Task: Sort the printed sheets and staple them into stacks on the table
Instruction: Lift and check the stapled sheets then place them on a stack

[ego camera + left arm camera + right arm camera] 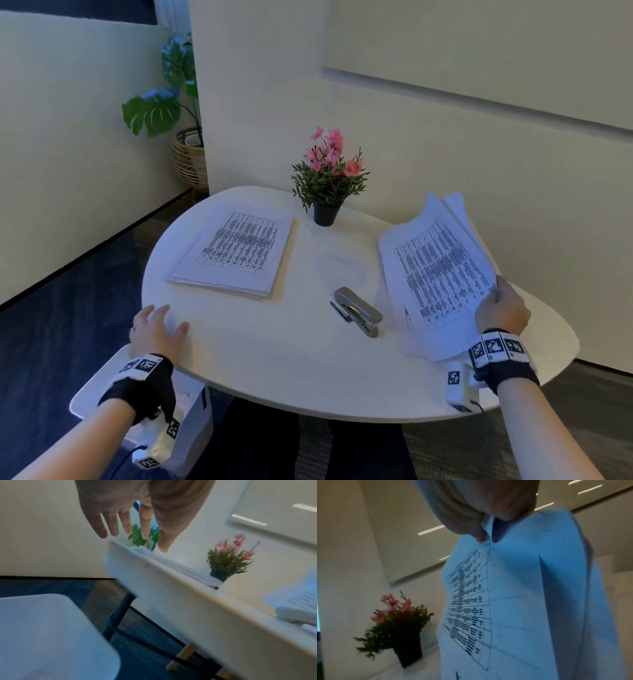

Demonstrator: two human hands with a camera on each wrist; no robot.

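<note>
right hand (501,308) pinches near edge of several printed sheets (442,270), thumb on top, lifting them off right pile so far corners fan upward; likely peeling off set for sorting. right wrist view confirms sheets clamped between thumb and fingers (479,536). left hand (156,330) flat, fingers spread, holding nothing, over tabletop (274,359) near edge, probably bracing. left pile (236,250) lies squared, well apart. stapler (359,310) between piles, within reach, untouched; pen (340,311) just beside it. flower pot (325,214) at back.
</note>
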